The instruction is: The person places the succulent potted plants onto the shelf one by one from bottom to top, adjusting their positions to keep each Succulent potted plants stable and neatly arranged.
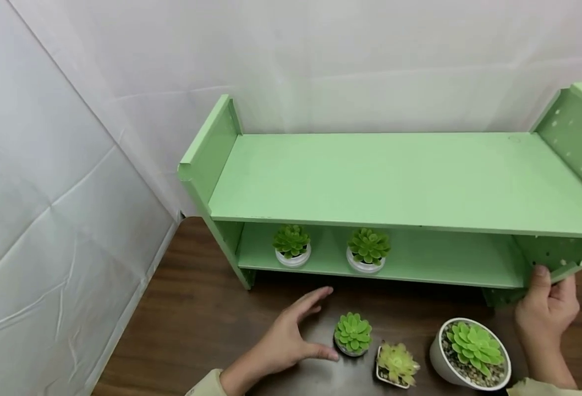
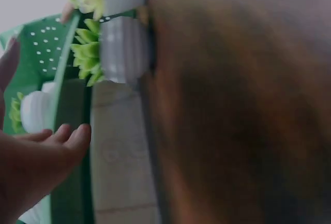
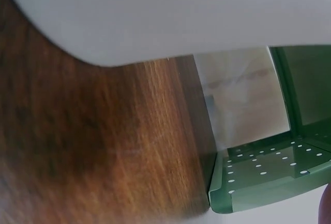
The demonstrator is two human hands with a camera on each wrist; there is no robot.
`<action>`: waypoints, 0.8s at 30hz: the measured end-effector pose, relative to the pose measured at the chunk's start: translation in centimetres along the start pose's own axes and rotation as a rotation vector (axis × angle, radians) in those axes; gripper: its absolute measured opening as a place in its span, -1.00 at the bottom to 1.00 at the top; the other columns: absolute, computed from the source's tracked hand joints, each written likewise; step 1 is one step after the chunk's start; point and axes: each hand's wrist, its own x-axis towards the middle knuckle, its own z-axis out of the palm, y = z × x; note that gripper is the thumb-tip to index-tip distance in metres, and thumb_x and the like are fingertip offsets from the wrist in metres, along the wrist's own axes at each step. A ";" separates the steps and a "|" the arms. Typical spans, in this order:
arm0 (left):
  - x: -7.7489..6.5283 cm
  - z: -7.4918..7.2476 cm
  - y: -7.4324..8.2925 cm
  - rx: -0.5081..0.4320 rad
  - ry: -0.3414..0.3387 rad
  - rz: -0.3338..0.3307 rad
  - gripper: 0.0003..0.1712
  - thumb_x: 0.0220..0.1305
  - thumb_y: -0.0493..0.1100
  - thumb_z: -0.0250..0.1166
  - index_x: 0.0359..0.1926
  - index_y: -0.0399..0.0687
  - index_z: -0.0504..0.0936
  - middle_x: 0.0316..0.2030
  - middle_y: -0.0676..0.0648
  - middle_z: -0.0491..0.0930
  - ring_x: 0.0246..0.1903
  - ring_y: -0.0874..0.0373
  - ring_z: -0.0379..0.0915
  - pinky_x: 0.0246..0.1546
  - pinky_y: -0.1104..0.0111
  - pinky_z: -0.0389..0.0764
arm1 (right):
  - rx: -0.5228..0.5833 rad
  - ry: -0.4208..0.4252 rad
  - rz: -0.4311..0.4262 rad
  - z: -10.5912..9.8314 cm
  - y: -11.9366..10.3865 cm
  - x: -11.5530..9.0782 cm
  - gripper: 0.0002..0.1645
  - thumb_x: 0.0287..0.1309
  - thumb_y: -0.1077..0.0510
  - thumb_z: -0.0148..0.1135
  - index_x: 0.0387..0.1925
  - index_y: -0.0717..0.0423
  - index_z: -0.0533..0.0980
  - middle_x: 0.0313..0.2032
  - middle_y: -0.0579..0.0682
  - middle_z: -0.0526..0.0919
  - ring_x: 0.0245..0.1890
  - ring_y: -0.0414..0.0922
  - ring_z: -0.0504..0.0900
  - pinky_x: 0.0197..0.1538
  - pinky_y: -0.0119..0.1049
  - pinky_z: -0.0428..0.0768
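Observation:
My left hand (image 1: 291,338) is held with thumb and fingers spread, just left of a small potted succulent (image 1: 352,334) and apart from it. In the left wrist view, that succulent's ribbed round pot (image 2: 124,50) stands beyond the fingers. At the right, my right hand (image 1: 547,308) grips the front edge of the side panel of a green two-tier shelf (image 1: 405,181), thumb on the inner side. A yellowish succulent in a square pot (image 1: 396,366) and a larger succulent in a round white pot (image 1: 437,357) stand between the hands. That white pot (image 3: 155,17) fills the top of the right wrist view.
Two succulents in white pots, one to the left (image 1: 292,246) and one near the middle (image 1: 367,250), stand on the lower shelf board. Brown wood-grain table (image 1: 172,319) lies in front. White sheeting (image 1: 320,66) hangs behind and at the left.

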 end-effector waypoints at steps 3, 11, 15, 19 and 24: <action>0.0 0.1 -0.9 -0.027 -0.081 -0.029 0.20 -0.11 -0.17 0.63 0.51 0.08 0.13 0.42 -0.03 0.20 0.34 -0.07 0.18 0.31 0.25 0.24 | 0.014 -0.006 -0.001 -0.3 0.9 0.0 -0.57 0.44 0.23 0.00 0.26 0.21 0.47 0.12 0.06 0.58 0.07 -0.17 0.54 0.09 -0.44 0.44; 1.2 0.8 -2.2 -0.109 -0.194 -0.100 0.15 -0.02 -0.33 0.57 0.52 -0.13 0.09 0.41 -0.16 0.20 0.34 -0.06 0.17 0.29 0.25 0.27 | 0.000 0.018 -0.011 -0.5 1.1 -0.3 -0.60 0.44 0.20 0.02 0.20 0.28 0.51 0.06 0.02 0.63 -0.01 -0.22 0.57 0.00 -0.48 0.45; 1.5 1.4 -2.5 -0.130 -0.204 -0.118 0.12 -0.04 -0.39 0.56 0.49 -0.22 0.12 0.38 -0.17 0.25 0.31 0.01 0.23 0.27 0.28 0.29 | -0.010 0.011 -0.031 -0.6 1.3 -0.5 -0.59 0.44 0.21 0.02 0.20 0.30 0.50 0.07 0.01 0.63 0.00 -0.23 0.57 0.00 -0.49 0.46; 1.6 1.9 -2.5 -0.140 -0.166 -0.128 0.07 -0.07 -0.43 0.56 0.45 -0.23 0.20 0.33 -0.16 0.32 0.28 0.00 0.28 0.24 0.28 0.34 | 0.003 0.011 -0.032 -0.6 1.5 -0.6 -0.60 0.43 0.22 0.05 0.18 0.35 0.50 0.02 -0.10 0.64 -0.03 -0.27 0.57 -0.02 -0.51 0.46; 1.9 2.2 -2.3 -0.127 -0.139 -0.130 0.02 -0.10 -0.45 0.56 0.41 -0.23 0.27 0.28 -0.09 0.40 0.21 0.09 0.36 0.18 0.33 0.40 | 0.038 0.017 -0.054 -0.3 1.6 -0.3 -0.61 0.43 0.26 0.05 0.15 0.43 0.48 0.00 -0.13 0.64 -0.05 -0.28 0.57 -0.04 -0.53 0.45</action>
